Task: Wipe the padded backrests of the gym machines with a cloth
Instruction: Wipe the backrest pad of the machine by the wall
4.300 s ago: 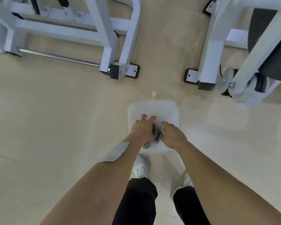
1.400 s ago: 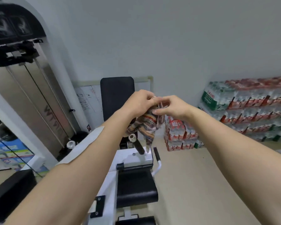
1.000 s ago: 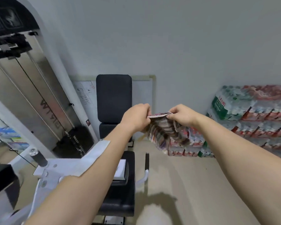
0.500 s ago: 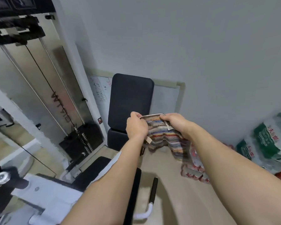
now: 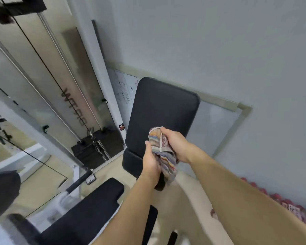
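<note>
Pale grey wall [image 5: 219, 41] filling twelve to three o'clock, evenly lit, no shadows to speak of. Framed whiteboard [image 5: 217, 124] leaning against it at centre, handwritten marks at its left end. Beige floor [image 5: 111, 167] showing below, toward six. Off at nine to eleven o'clock, clear shield panel [image 5: 48, 82] with cable and guide rods, black weight stack [image 5: 97, 147] at its foot. Red-capped bottle packs [image 5: 288, 207] low at four o'clock.

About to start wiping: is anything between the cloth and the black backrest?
Nothing visible. The cloth is bunched between the left hand and right hand, right in front of the backrest, whose padded face is bare.
</note>
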### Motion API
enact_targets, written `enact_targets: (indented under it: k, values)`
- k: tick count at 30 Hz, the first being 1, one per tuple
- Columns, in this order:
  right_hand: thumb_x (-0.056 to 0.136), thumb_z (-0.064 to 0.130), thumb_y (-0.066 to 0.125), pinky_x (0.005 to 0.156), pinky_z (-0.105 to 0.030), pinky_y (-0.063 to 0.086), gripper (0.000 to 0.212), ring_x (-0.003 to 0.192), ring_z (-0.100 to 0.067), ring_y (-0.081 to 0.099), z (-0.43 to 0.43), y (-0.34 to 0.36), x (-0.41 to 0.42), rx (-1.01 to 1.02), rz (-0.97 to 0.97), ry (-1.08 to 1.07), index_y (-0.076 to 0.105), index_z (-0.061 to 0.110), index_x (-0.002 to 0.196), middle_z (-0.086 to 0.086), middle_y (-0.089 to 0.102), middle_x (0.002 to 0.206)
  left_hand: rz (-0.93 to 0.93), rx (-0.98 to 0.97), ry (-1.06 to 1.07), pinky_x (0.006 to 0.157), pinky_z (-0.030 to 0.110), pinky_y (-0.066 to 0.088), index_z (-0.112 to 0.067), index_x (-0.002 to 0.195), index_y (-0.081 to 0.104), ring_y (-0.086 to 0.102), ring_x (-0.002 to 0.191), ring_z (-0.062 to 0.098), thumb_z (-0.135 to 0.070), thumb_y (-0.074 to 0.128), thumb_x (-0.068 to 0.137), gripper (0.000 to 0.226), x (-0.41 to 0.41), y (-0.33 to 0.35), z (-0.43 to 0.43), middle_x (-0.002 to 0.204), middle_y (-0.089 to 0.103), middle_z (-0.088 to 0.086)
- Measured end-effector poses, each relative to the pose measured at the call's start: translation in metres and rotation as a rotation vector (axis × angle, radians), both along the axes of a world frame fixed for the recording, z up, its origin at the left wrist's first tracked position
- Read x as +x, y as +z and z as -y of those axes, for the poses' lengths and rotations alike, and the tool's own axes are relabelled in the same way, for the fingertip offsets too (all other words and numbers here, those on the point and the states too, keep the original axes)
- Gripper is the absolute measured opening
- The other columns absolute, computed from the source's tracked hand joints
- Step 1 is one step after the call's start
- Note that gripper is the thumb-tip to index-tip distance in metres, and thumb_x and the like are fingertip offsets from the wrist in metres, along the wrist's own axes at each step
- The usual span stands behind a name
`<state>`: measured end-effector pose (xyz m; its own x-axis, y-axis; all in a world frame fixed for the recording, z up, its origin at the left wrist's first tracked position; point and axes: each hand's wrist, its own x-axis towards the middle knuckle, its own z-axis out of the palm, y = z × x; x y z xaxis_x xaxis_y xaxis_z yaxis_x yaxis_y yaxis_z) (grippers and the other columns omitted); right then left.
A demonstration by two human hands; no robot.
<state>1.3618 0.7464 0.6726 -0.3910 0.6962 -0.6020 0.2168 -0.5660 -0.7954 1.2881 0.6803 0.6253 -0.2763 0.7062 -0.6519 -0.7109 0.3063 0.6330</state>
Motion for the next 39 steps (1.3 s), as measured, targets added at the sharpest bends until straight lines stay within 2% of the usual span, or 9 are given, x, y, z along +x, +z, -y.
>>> enact_targets:
  k: [5, 9, 11, 16, 18, 22, 28, 34, 39]
  values:
    - [0.098, 0.034, 0.048, 0.076, -0.035, 0.05, 0.033, 0.077, -0.022, 0.066, -0.068, -0.022, -0.012, 0.507, 0.258, 0.231, 0.072, 0.015, 0.083, -0.002, 0.072, 0.081, 0.201, -0.003, 0.236, 0.092, 0.043, 0.052, -0.014, 0.108, 0.076, 0.068, 0.102, 0.032, -0.048, 0.043, 0.096, 0.05, -0.013, -0.02, -0.058, 0.107, 0.075, 0.016]
    - [0.097, 0.023, 0.043, 0.081, -0.035, 0.048, 0.031, 0.093, -0.018, 0.059, -0.138, -0.019, 0.013, 1.26, 0.48, -0.294, 0.073, 0.015, 0.103, -0.002, 0.069, 0.099, 0.163, 0.038, 0.4, 0.104, 0.054, 0.047, -0.013, 0.124, 0.069, 0.068, 0.112, 0.037, -0.048, 0.047, 0.093, 0.052, -0.052, -0.032, -0.113, 0.119, 0.073, 0.015]
    - [0.095, 0.019, 0.045, 0.086, -0.039, 0.045, 0.029, 0.099, -0.027, 0.055, -0.173, -0.019, 0.027, 1.37, 0.627, -0.505, 0.071, 0.014, 0.107, -0.009, 0.063, 0.106, 0.1, 0.114, 0.476, 0.103, 0.057, 0.047, -0.014, 0.12, 0.071, 0.069, 0.11, 0.036, -0.048, 0.052, 0.092, 0.048, -0.07, -0.028, -0.142, 0.116, 0.074, 0.014]
    - [0.103, 0.018, 0.039, 0.098, -0.022, 0.034, 0.037, 0.12, -0.017, 0.053, -0.221, -0.045, 0.038, 0.912, 0.513, -0.37, 0.064, 0.018, 0.13, 0.0, 0.06, 0.126, -0.62, 0.327, 0.338, 0.097, 0.036, 0.053, -0.014, 0.114, 0.067, 0.065, 0.101, 0.016, -0.029, 0.041, 0.106, 0.031, -0.063, -0.007, -0.197, 0.107, 0.069, 0.007]
    - [0.102, 0.02, 0.042, 0.093, -0.018, 0.035, 0.035, 0.117, -0.012, 0.056, -0.227, -0.053, 0.03, 0.688, 0.282, -0.452, 0.071, 0.017, 0.12, 0.007, 0.064, 0.115, -1.04, 0.412, 0.093, 0.113, 0.027, 0.036, -0.022, 0.137, 0.057, 0.049, 0.131, 0.011, -0.026, 0.037, 0.107, 0.037, -0.045, -0.013, -0.216, 0.141, 0.057, 0.002]
    - [0.099, 0.02, 0.044, 0.071, -0.007, 0.04, 0.033, 0.086, -0.003, 0.059, -0.227, -0.062, 0.022, 0.724, 0.238, -0.63, 0.076, 0.016, 0.103, 0.008, 0.068, 0.094, -1.801, 0.335, -0.223, 0.126, 0.047, 0.01, -0.022, 0.159, 0.018, 0.004, 0.155, 0.028, -0.032, 0.028, 0.106, 0.054, -0.048, -0.05, -0.245, 0.168, 0.007, 0.005]
    - [0.092, 0.022, 0.043, 0.075, -0.005, 0.042, 0.035, 0.089, 0.003, 0.059, -0.231, -0.07, 0.02, 0.691, 0.155, -0.746, 0.078, 0.018, 0.095, 0.008, 0.071, 0.096, -1.743, 0.165, -0.137, 0.124, 0.051, 0.01, -0.002, 0.144, 0.042, 0.022, 0.149, 0.039, -0.032, 0.031, 0.101, 0.054, -0.042, -0.055, -0.263, 0.156, 0.034, 0.021]
    - [0.079, 0.025, 0.041, 0.091, -0.034, 0.05, 0.035, 0.1, -0.018, 0.063, -0.236, -0.075, 0.02, 0.715, 0.14, -0.777, 0.074, 0.019, 0.087, 0.005, 0.071, 0.091, -2.213, 0.693, -0.551, 0.124, 0.048, 0.016, -0.013, 0.155, 0.028, 0.017, 0.152, 0.032, -0.034, 0.036, 0.101, 0.059, -0.068, -0.044, -0.256, 0.163, 0.028, 0.008]
    - [0.082, 0.025, 0.036, 0.087, -0.031, 0.046, 0.041, 0.1, -0.016, 0.059, -0.234, -0.075, 0.02, 0.737, 0.177, -0.753, 0.075, 0.018, 0.092, 0.005, 0.069, 0.093, -1.99, 0.334, -0.269, 0.12, 0.055, 0.021, -0.006, 0.141, 0.05, 0.028, 0.147, 0.036, -0.031, 0.035, 0.1, 0.05, -0.105, -0.024, -0.289, 0.149, 0.047, 0.015]
